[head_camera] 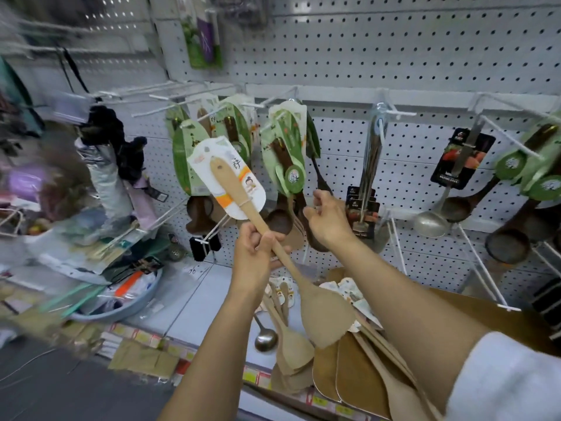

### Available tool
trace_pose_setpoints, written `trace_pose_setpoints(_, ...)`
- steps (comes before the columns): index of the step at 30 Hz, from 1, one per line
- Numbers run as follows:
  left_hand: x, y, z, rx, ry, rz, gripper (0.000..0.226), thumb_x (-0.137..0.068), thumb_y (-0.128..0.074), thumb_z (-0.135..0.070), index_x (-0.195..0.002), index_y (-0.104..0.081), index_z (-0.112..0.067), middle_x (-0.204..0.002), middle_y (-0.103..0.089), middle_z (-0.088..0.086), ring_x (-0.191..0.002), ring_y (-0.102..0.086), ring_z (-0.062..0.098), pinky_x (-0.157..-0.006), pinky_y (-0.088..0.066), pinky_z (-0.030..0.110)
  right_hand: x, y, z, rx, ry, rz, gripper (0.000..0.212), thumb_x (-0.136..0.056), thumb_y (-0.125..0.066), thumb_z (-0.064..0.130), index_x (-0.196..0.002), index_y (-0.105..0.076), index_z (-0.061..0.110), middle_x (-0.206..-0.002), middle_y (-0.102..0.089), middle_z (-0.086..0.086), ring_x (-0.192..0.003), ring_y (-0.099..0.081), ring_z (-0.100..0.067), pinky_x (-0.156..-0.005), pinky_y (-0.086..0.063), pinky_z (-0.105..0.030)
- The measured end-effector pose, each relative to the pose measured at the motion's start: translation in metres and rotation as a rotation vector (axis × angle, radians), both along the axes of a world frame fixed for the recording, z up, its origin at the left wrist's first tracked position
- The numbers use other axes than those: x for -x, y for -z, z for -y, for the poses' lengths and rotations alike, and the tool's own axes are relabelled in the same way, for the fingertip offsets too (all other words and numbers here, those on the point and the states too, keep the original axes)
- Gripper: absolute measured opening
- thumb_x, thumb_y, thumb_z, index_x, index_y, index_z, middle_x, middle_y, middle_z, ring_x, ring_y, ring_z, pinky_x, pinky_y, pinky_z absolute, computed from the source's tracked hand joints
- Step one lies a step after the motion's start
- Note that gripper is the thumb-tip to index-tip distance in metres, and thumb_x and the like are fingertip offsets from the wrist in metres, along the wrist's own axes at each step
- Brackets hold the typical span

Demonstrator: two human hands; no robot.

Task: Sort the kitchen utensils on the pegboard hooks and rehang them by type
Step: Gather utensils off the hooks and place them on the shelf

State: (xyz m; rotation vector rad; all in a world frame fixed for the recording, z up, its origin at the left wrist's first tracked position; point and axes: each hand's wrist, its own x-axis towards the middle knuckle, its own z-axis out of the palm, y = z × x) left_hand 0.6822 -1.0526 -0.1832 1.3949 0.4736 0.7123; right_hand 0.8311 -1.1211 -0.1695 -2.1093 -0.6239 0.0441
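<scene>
Our left hand (255,247) grips the handle of a pale wooden spatula (274,247) near its middle, the fingers curled round it. The blade points down toward us and the white card label (226,177) at the handle end points up toward the pegboard (394,47). Our right hand (326,221) reaches among the dark wooden spoons (282,205) that hang in green packaging; its fingers are loosely bent and touch them, but we cannot tell if they pinch anything.

To do this step well, we think it is best to hold the spatula steady and a little closer to the card, so that the hanging hole is easy to guide. The right hand can push the dark spoons aside and free a white hook (273,100). We should choose a hook for pale wood only, because more pale spatulas (291,338) lie on the shelf (194,302) below and need the same place. The metal ladle (431,221) hangs well apart on the right.
</scene>
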Motion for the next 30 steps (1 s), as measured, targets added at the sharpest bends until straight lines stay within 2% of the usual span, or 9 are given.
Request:
trace_pose_setpoints(3, 0.004, 0.000, -0.012, 0.023, -0.021, -0.014, 0.011, -0.102, -0.042, -0.006, -0.113, -0.044, -0.007, -0.101, -0.069, 0.014, -0.079, -0.071, 0.029, -0.066, -0.061, 0.040, -0.014, -0.002, -0.019, 0.105, -0.022, -0.067, 0.044, -0.095, -0.054, 0.023, -0.137, -0.044, 0.013, -0.134, -0.050, -0.010, -0.132, -0.034, -0.029, -0.107, -0.036, -0.044)
trace_pose_setpoints(5, 0.005, -0.001, -0.018, 0.012, -0.019, -0.031, 0.013, -0.102, -0.043, -0.006, -0.115, -0.044, -0.005, -0.102, -0.070, 0.013, -0.081, -0.072, 0.030, -0.067, -0.061, 0.040, -0.023, 0.001, -0.028, 0.142, -0.022, -0.074, 0.045, -0.093, -0.056, 0.026, -0.135, -0.048, 0.014, -0.130, -0.055, -0.011, -0.128, -0.042, -0.030, -0.105, -0.040, -0.044)
trace_pose_setpoints(9, 0.006, -0.003, -0.024, 0.025, -0.018, -0.059, 0.015, -0.101, -0.043, -0.005, -0.115, -0.047, -0.003, -0.102, -0.071, 0.011, -0.079, -0.072, 0.025, -0.066, -0.060, 0.038, -0.026, 0.009, -0.028, 0.072, -0.044, -0.053, 0.028, -0.089, -0.060, 0.023, -0.116, -0.063, 0.015, -0.114, -0.064, -0.013, -0.107, -0.058, -0.030, -0.092, -0.047, -0.036)
trace_pose_setpoints(12, 0.005, -0.002, -0.023, 0.036, -0.019, -0.085, 0.014, -0.101, -0.043, -0.005, -0.113, -0.050, -0.004, -0.103, -0.071, 0.010, -0.079, -0.072, 0.024, -0.069, -0.061, 0.040, -0.021, 0.011, -0.014, 0.001, -0.095, 0.033, 0.006, -0.088, -0.063, 0.019, -0.092, -0.060, 0.022, -0.097, -0.063, -0.010, -0.085, -0.058, -0.026, -0.077, -0.045, -0.033)
trace_pose_setpoints(14, 0.004, -0.001, -0.021, 0.036, -0.010, -0.095, 0.014, -0.101, -0.044, -0.005, -0.111, -0.053, -0.005, -0.102, -0.072, 0.008, -0.078, -0.072, 0.022, -0.068, -0.061, 0.038, -0.016, 0.010, -0.004, -0.028, -0.135, 0.066, 0.007, -0.089, -0.063, 0.017, -0.094, -0.061, 0.020, -0.098, -0.063, -0.005, -0.083, -0.056, -0.022, -0.076, -0.043, -0.031)
trace_pose_setpoints(17, 0.003, 0.002, -0.016, 0.036, 0.004, -0.100, 0.016, -0.101, -0.045, -0.007, -0.114, -0.054, -0.006, -0.098, -0.072, 0.005, -0.079, -0.072, 0.021, -0.067, -0.061, 0.036, -0.009, 0.004, 0.010, -0.059, -0.211, 0.145, 0.018, -0.089, -0.063, 0.018, -0.107, -0.066, 0.018, -0.107, -0.067, -0.001, -0.094, -0.061, -0.019, -0.084, -0.046, -0.032)
trace_pose_setpoints(22, 0.004, 0.003, -0.008, 0.028, 0.017, -0.087, 0.018, -0.101, -0.045, -0.008, -0.116, -0.055, -0.008, -0.102, -0.072, 0.007, -0.082, -0.073, 0.022, -0.066, -0.059, 0.032, 0.007, 0.000, 0.029, -0.080, -0.263, 0.229, 0.015, -0.089, -0.065, 0.021, -0.104, -0.069, 0.021, -0.097, -0.065, 0.012, -0.074, -0.053, -0.002, -0.072, -0.042, -0.028)
trace_pose_setpoints(26, 0.005, 0.002, -0.004, 0.051, 0.004, -0.050, 0.019, -0.102, -0.044, -0.010, -0.118, -0.054, -0.009, -0.103, -0.073, 0.005, -0.087, -0.072, 0.024, -0.070, -0.060, 0.034, 0.028, -0.005, 0.028, -0.077, -0.344, 0.238, 0.013, -0.090, -0.063, 0.028, -0.101, -0.070, 0.027, -0.098, -0.070, 0.009, -0.088, -0.058, -0.009, -0.083, -0.049, -0.038)
trace_pose_setpoints(30, 0.010, 0.000, -0.003, 0.092, -0.007, 0.001, 0.019, -0.102, -0.043, -0.011, -0.116, -0.056, -0.011, -0.093, -0.074, -0.002, -0.089, -0.072, 0.020, -0.072, -0.061, 0.036, 0.050, -0.007, 0.014, -0.087, -0.435, 0.193, 0.014, -0.088, -0.055, 0.038, -0.093, -0.067, 0.032, -0.083, -0.070, 0.011, -0.083, -0.065, -0.013, -0.076, -0.053, -0.045)
